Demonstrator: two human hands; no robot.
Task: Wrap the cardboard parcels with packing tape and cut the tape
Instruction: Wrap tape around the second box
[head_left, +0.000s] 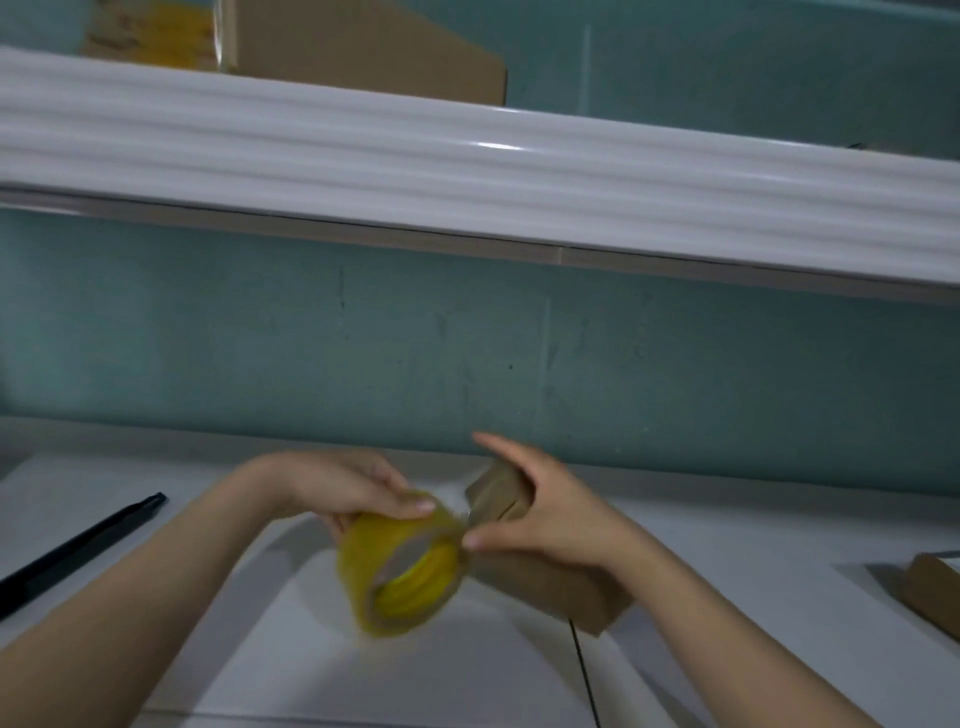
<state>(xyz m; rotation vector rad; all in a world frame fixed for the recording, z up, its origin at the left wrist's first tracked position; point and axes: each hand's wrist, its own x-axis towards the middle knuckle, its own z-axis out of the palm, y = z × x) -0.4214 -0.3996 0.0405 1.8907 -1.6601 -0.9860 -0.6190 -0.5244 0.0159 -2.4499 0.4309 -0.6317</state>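
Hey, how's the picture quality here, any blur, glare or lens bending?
Head view: motion blur smears the tape roll, the left hand gripping it and the right hand holding the cardboard parcel; a small glare streak sits on the glossy white shelf edge; that shelf runs slanted across the frame; soft shadows fall on the table under the arms.
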